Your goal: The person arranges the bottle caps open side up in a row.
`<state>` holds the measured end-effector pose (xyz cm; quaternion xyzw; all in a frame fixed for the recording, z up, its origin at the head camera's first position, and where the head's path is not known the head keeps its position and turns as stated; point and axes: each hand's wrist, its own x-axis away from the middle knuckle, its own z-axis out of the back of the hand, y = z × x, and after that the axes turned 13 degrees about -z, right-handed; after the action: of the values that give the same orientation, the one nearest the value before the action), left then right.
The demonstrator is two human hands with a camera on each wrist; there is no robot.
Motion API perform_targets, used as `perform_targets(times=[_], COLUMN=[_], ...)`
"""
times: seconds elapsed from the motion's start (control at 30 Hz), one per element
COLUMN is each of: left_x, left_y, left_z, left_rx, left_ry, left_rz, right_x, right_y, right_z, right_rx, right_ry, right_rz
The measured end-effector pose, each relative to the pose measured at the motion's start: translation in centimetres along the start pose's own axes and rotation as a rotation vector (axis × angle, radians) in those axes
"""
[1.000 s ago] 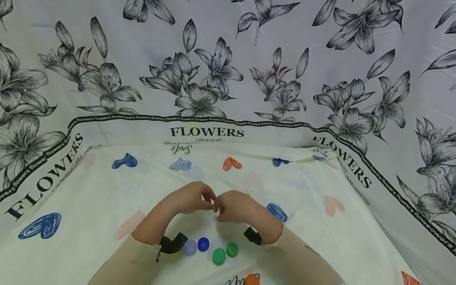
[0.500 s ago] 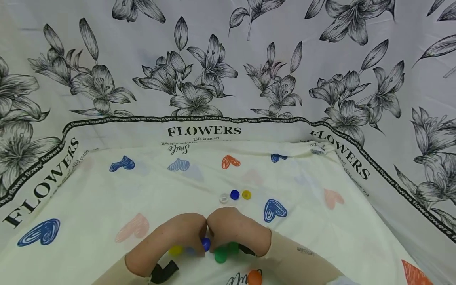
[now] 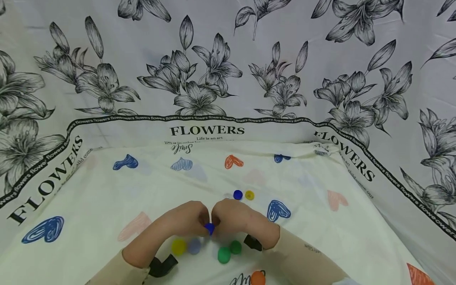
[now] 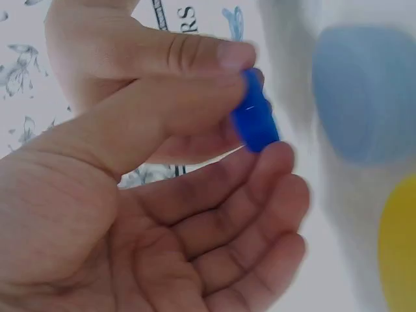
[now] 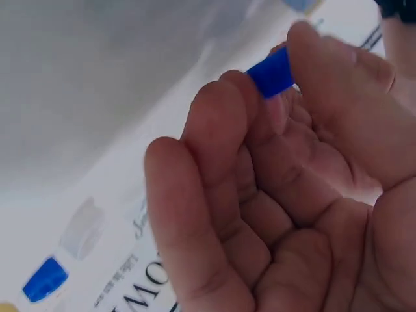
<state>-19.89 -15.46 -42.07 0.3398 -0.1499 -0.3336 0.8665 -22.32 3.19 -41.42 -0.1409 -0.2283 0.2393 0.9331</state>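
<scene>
Between my two hands, slightly above the table, is a dark blue plastic cap (image 3: 209,228). My left hand (image 3: 189,217) pinches it from the left between thumb and index finger. From the other side my right hand (image 3: 235,215) also pinches this blue cap (image 5: 273,73), thumb tip against it. The cap is tilted on edge in the left wrist view. Just below the hands lie a yellow cap (image 3: 179,247), a light blue cap (image 3: 194,246) and two green caps, one nearer (image 3: 224,255) and one farther (image 3: 236,247).
Farther back stand another blue cap (image 3: 238,194), a small yellow cap (image 3: 249,195) and a clear cap (image 5: 83,227), partly hidden in the head view. An orange cap (image 3: 258,278) lies at the front edge. A heart-printed cloth (image 3: 89,198) covers the table; flowered curtains (image 3: 228,59) enclose it.
Both hands have come back toward the body from the farther caps. They took hold of the dark blue cap in the near row and raised it a little.
</scene>
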Motion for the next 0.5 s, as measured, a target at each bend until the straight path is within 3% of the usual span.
perform_targets(times=[0.1, 0.23, 0.5], left_x=[-0.2, -0.7, -2.1], left_y=[-0.8, -1.6, -2.6], left_z=[0.7, 1.1, -0.3], left_rx=[0.046, 0.132, 0.256], left_ry=[0.075, 0.186, 0.455], left_rz=[-0.003, 0.038, 0.218], right_x=[-0.3, -0.8, -2.2], right_y=[0.6, 1.3, 2.3], right_z=[0.8, 1.7, 1.6], right_rx=[-0.061, -0.100, -0.158], right_ry=[0.063, 0.130, 0.269], right_rz=[0.033, 0.032, -0.039])
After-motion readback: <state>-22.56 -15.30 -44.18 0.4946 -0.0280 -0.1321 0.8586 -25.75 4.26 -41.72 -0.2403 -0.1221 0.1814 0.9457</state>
